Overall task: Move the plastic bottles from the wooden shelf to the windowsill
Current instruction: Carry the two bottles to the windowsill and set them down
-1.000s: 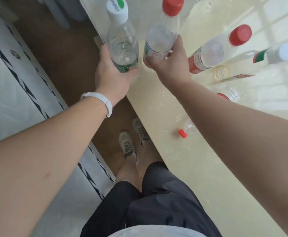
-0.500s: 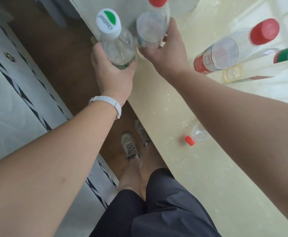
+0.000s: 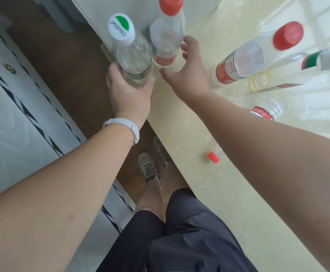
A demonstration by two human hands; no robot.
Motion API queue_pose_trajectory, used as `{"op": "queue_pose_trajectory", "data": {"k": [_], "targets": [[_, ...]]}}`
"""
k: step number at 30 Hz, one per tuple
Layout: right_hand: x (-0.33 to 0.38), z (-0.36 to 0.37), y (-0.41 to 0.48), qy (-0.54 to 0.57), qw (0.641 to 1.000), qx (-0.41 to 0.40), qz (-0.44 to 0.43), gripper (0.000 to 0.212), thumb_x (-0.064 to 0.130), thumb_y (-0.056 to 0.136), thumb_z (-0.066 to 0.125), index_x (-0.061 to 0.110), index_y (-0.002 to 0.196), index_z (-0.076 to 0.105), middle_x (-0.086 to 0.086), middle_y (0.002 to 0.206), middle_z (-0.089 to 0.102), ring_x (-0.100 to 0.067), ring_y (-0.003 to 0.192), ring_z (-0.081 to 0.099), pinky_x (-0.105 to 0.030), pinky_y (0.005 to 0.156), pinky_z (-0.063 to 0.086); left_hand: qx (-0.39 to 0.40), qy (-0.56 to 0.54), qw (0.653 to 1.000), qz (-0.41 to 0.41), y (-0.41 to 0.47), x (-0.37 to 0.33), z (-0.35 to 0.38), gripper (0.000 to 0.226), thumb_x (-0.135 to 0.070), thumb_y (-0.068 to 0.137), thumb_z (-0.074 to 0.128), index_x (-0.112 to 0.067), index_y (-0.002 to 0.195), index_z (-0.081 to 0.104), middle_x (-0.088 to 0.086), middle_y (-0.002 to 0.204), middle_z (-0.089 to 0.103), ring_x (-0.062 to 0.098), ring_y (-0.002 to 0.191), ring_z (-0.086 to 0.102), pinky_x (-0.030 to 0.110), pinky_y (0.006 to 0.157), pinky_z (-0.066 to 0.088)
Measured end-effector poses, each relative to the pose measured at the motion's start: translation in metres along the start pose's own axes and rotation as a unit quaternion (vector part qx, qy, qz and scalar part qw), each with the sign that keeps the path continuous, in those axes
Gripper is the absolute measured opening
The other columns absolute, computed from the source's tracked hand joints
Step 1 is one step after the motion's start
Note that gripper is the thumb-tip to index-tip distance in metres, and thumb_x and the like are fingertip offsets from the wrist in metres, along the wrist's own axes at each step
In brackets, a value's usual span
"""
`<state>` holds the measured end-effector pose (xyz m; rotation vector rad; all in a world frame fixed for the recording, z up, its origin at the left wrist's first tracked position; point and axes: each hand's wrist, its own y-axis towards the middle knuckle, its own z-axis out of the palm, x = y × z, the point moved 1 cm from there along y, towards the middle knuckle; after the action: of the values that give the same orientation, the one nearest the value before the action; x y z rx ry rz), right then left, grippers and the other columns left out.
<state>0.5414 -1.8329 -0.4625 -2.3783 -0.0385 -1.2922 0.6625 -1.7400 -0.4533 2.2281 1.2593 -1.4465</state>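
Observation:
My left hand [image 3: 129,91] grips a clear bottle with a white and green cap [image 3: 132,54] at the near edge of the pale yellow windowsill [image 3: 228,203]. Right beside it a red-capped clear bottle [image 3: 167,36] stands upright on the sill. My right hand [image 3: 187,73] is just off that bottle, fingers spread, holding nothing. Further right stand another red-capped bottle [image 3: 246,57] and a bottle with a red and green label [image 3: 301,71]. The wooden shelf is out of view.
A small bottle with a red label [image 3: 266,110] and one with a red cap [image 3: 214,157] show partly behind my right forearm. A white mattress [image 3: 13,118] lies to the left across a strip of brown floor [image 3: 62,61]. My feet stand below the sill edge.
My right hand has let go of the red-capped bottle and opened. My left hand still holds the green-capped bottle, now lower at the sill.

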Motion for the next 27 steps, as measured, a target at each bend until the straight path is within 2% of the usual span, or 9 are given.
{"op": "queue_pose_trajectory", "data": {"k": [2,3,6,8,11,14,18,22,27], "targets": [[-0.006,-0.006,-0.011,-0.029,1.000,-0.011,0.007,0.076,0.032,0.080,0.073,0.020,0.144,0.035,0.002,0.145,0.045,-0.011,0.131,0.043,-0.021,0.099,0.037,0.010,0.017,1.000,0.005,-0.009,-0.001,-0.007,0.065,-0.028,0.078,0.079,-0.015,0.134,0.050,-0.003,0.133,0.051,0.010,0.122,0.053,0.037,0.107,0.044],[-0.009,-0.011,-0.018,-0.042,0.999,-0.016,0.008,0.072,0.033,0.082,0.071,0.019,0.144,0.037,0.003,0.145,0.045,-0.012,0.132,0.042,-0.023,0.101,0.036,0.019,0.025,0.999,0.007,-0.015,-0.001,-0.010,0.063,-0.027,0.081,0.076,-0.014,0.136,0.049,-0.003,0.133,0.049,0.010,0.123,0.051,0.037,0.108,0.042],[-0.010,-0.027,-0.044,-0.066,0.998,-0.021,0.005,0.058,0.034,0.088,0.062,0.018,0.141,0.044,0.003,0.142,0.048,-0.012,0.130,0.044,-0.020,0.099,0.031,0.063,0.064,0.996,0.019,-0.037,-0.002,-0.020,0.058,-0.026,0.089,0.068,-0.014,0.141,0.045,0.000,0.137,0.045,0.011,0.127,0.046,0.033,0.110,0.038],[-0.007,-0.040,-0.063,-0.099,0.995,-0.025,-0.007,0.052,0.036,0.090,0.058,0.018,0.139,0.047,0.002,0.140,0.050,-0.014,0.127,0.046,-0.022,0.096,0.032,0.090,0.097,0.991,0.034,-0.050,-0.002,-0.028,0.056,-0.026,0.091,0.065,-0.015,0.142,0.046,0.002,0.143,0.044,0.014,0.130,0.046,0.026,0.106,0.035],[-0.002,-0.060,-0.091,-0.175,0.983,-0.034,-0.035,0.049,0.038,0.092,0.055,0.018,0.137,0.050,0.001,0.140,0.051,-0.020,0.123,0.048,-0.029,0.092,0.037,0.140,0.145,0.976,0.083,-0.065,-0.009,-0.037,0.051,-0.024,0.092,0.061,-0.013,0.141,0.050,0.005,0.147,0.043,0.021,0.134,0.044,0.031,0.108,0.034],[-0.001,-0.083,-0.114,-0.232,0.970,-0.062,-0.043,0.049,0.039,0.093,0.055,0.016,0.136,0.052,-0.003,0.139,0.053,-0.025,0.123,0.047,-0.036,0.095,0.039,0.196,0.211,0.944,0.159,-0.074,-0.027,-0.038,0.051,-0.023,0.093,0.061,-0.009,0.142,0.051,0.011,0.150,0.043,0.027,0.139,0.039,0.040,0.115,0.030],[-0.003,-0.117,-0.136,-0.294,0.951,-0.094,-0.032,0.051,0.041,0.093,0.054,0.014,0.136,0.053,-0.007,0.140,0.052,-0.028,0.128,0.045,-0.040,0.101,0.036,0.243,0.302,0.888,0.249,-0.078,-0.055,-0.030,0.054,-0.028,0.095,0.060,-0.013,0.146,0.049,0.014,0.157,0.038,0.033,0.146,0.031,0.050,0.117,0.027],[-0.007,-0.145,-0.150,-0.336,0.934,-0.118,0.001,0.053,0.044,0.092,0.053,0.014,0.136,0.051,-0.009,0.142,0.050,-0.030,0.131,0.042,-0.042,0.102,0.035,0.257,0.351,0.843,0.316,-0.080,-0.081,-0.015,0.057,-0.032,0.095,0.058,-0.014,0.148,0.046,0.014,0.159,0.036,0.033,0.147,0.028,0.049,0.119,0.022],[-0.015,-0.174,-0.157,-0.347,0.923,-0.159,0.046,0.052,0.043,0.092,0.052,0.013,0.135,0.051,-0.009,0.142,0.049,-0.029,0.130,0.041,-0.041,0.099,0.035,0.265,0.380,0.810,0.359,-0.081,-0.110,0.003,0.060,-0.037,0.095,0.055,-0.015,0.149,0.043,0.013,0.160,0.034,0.032,0.149,0.025,0.047,0.120,0.019]]}}
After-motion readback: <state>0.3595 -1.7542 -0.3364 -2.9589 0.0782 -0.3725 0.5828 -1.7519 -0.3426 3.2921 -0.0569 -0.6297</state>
